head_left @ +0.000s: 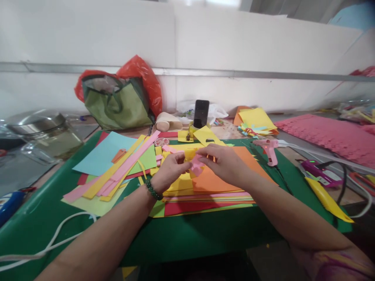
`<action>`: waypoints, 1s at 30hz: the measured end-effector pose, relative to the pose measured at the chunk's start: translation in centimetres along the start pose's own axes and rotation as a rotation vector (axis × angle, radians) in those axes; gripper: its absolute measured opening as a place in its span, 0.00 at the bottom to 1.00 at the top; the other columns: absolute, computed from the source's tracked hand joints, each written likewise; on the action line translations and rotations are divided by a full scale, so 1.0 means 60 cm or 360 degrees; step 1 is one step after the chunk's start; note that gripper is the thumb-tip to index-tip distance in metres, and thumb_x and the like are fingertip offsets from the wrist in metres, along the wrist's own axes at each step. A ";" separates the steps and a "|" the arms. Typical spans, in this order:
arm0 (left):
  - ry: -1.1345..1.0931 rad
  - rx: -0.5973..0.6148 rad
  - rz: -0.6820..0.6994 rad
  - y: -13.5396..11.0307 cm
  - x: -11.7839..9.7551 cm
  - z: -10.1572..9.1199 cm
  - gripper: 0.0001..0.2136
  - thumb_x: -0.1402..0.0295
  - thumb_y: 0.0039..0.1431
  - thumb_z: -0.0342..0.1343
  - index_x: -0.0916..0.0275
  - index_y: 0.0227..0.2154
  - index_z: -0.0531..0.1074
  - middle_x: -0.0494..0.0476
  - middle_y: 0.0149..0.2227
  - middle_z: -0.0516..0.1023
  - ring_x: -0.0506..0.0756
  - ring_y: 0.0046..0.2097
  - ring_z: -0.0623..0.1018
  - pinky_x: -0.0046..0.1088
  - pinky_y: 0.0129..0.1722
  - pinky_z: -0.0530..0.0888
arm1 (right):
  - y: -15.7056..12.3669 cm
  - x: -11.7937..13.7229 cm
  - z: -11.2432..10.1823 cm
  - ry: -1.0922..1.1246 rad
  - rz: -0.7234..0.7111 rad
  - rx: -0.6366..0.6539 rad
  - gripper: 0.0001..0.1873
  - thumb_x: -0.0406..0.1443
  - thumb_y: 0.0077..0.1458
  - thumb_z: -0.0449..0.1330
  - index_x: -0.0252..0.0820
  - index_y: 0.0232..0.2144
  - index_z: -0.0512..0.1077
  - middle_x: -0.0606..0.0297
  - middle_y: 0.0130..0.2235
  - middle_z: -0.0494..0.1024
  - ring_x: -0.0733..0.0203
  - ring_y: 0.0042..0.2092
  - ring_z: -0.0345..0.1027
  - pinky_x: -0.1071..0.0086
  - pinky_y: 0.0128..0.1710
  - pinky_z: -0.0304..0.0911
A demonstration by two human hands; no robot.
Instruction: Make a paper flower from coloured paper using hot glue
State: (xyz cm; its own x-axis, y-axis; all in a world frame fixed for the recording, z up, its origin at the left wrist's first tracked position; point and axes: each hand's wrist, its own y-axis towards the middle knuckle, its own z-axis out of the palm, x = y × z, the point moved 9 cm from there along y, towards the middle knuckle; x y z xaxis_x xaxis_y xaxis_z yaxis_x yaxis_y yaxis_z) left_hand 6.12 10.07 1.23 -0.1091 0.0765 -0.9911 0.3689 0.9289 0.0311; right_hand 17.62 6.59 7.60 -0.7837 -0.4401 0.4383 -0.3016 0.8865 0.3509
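Note:
Between my two hands is a small pink and yellow paper flower (197,166), held up over the stacked craft sheets. My left hand (173,168), with a green bead bracelet (152,190) at the wrist, pinches its left side. Fingers of my right hand (221,160) are closed on its right edge. Beneath lies a pile of coloured sheets, an orange sheet (234,171) on top. To the left, pink and yellow strips (123,169) rest across a light blue sheet (99,154). My fingers partly hide the flower's shape.
A pink glue gun (268,150) stands at right, near a yellow cutter (326,199) and a purple device (320,173). Behind are a phone (201,113) and a green bag (117,107). A glass jar (43,134) and white cable (55,238) are at left on the green mat (205,238).

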 end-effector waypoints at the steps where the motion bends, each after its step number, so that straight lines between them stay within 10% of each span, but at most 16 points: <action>1: 0.0005 -0.0003 0.0001 0.000 0.000 0.000 0.06 0.70 0.42 0.59 0.63 0.19 0.66 0.46 0.20 0.64 0.47 0.23 0.65 0.23 0.24 0.64 | 0.001 -0.002 0.002 -0.0003 0.0024 -0.0002 0.09 0.30 0.56 0.56 0.42 0.37 0.75 0.63 0.38 0.79 0.63 0.36 0.70 0.71 0.34 0.60; 30: -0.0096 -0.0033 0.0073 0.002 0.001 -0.003 0.09 0.67 0.41 0.64 0.63 0.20 0.69 0.48 0.21 0.69 0.48 0.25 0.67 0.23 0.23 0.64 | 0.002 0.005 0.007 -0.0174 -0.0115 -0.0287 0.06 0.36 0.57 0.58 0.42 0.28 0.72 0.67 0.31 0.78 0.65 0.31 0.68 0.72 0.31 0.56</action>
State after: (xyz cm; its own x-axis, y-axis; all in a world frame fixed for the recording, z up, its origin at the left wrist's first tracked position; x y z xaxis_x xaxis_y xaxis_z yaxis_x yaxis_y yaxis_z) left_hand 6.00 10.24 1.22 -0.0364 0.0979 -0.9945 0.3530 0.9323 0.0789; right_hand 17.16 6.62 7.43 -0.8209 -0.4744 0.3178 -0.2644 0.8091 0.5248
